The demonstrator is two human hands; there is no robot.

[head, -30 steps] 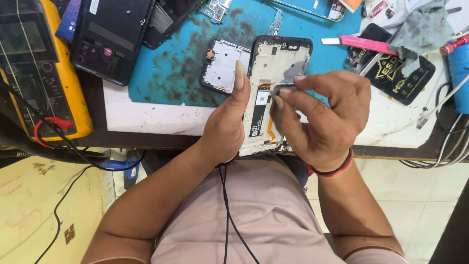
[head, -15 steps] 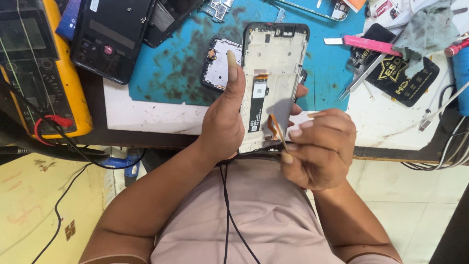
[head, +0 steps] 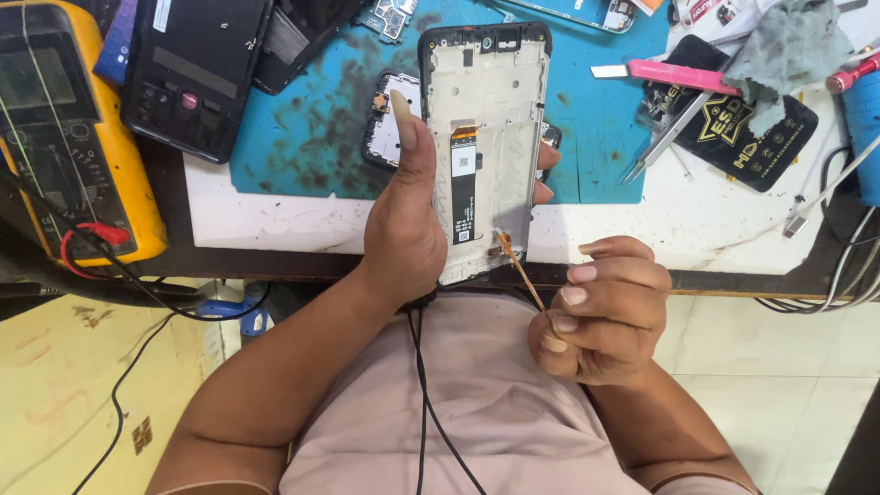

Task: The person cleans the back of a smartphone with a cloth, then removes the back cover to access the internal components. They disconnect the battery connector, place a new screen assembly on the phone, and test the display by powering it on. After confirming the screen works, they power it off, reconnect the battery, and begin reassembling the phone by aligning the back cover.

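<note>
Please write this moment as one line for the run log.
left hand: holds phone frame upright | right hand: pinches thin orange strip joined to frame's lower edge | below: blue mat

my left hand [head: 403, 229] is raised in front of my chest, thumb stretched straight up along the near edge of what it grips, the other fingertips [head: 544, 158] curling round the far edge. my right hand [head: 600, 312] sits lower and to the right, fingers folded into a loose fist, thumb and forefinger pinched tight on a thin strip. both forearms are bare and angle up from the lower corners, elbows wide, wrists turned in toward each other; the two hands are near but apart.
</note>
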